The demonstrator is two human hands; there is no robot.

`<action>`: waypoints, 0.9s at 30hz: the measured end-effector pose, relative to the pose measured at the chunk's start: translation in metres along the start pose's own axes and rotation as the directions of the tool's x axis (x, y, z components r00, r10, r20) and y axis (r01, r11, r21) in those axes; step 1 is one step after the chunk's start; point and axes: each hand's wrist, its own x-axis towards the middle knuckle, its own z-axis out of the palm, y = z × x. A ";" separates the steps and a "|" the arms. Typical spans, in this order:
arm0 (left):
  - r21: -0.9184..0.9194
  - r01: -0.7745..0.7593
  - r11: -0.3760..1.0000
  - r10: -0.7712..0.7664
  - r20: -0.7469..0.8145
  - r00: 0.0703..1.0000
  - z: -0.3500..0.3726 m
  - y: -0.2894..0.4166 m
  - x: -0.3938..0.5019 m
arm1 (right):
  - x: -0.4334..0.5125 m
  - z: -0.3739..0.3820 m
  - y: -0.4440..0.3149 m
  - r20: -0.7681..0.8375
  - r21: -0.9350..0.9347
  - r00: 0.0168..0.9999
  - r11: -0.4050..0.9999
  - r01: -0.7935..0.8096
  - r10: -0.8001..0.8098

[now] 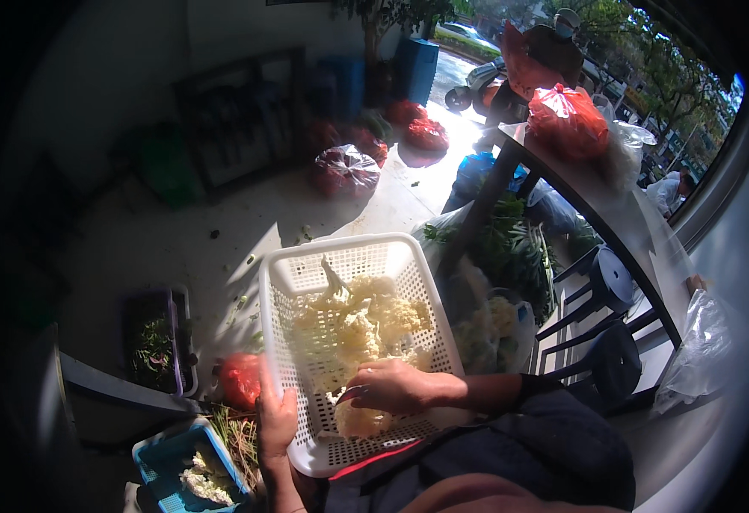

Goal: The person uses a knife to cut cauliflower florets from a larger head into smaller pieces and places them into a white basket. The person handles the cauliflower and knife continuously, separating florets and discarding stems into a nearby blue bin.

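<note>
A white perforated plastic basket (pixel 425 282) is tilted against my lap with cauliflower pieces (pixel 358 330) inside. My left hand (pixel 277 410) grips its left rim, thumb towards the inside. Reaching in from the right, my right hand (pixel 390 385) curls its fingers over a cauliflower piece (pixel 361 422) near the basket's close end. A thin dark edge shows at those fingertips; I cannot tell what it is. One pale stalk (pixel 334 279) points up at the far end of the heap.
At lower left stand a blue basket (pixel 156 458) with cauliflower and a crate of greens (pixel 150 346). A red bag (pixel 239 379) lies by my left hand. Leafy vegetables (pixel 509 237), dark stools (pixel 608 359) and a table (pixel 644 224) are on the right. A person (pixel 551 54) is outside beside a scooter.
</note>
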 end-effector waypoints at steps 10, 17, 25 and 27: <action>-0.019 -0.102 0.995 0.104 0.120 0.987 -0.002 0.008 -0.041 | -0.038 -0.027 -0.051 -0.198 0.075 0.977 0.993 0.093 -0.077; 0.203 0.083 0.976 -0.091 0.029 0.995 0.003 0.010 -0.059 | -0.041 -0.039 -0.064 -0.257 -0.013 0.956 0.990 0.140 -0.139; -0.183 -0.407 0.895 0.435 0.155 0.887 0.033 0.056 -0.077 | -0.033 -0.040 -0.080 -0.229 -0.114 0.944 0.970 0.215 -0.236; -0.293 -0.342 0.893 0.414 0.233 0.880 0.045 0.056 -0.077 | -0.032 -0.041 -0.087 -0.185 -0.135 0.946 0.960 0.245 -0.268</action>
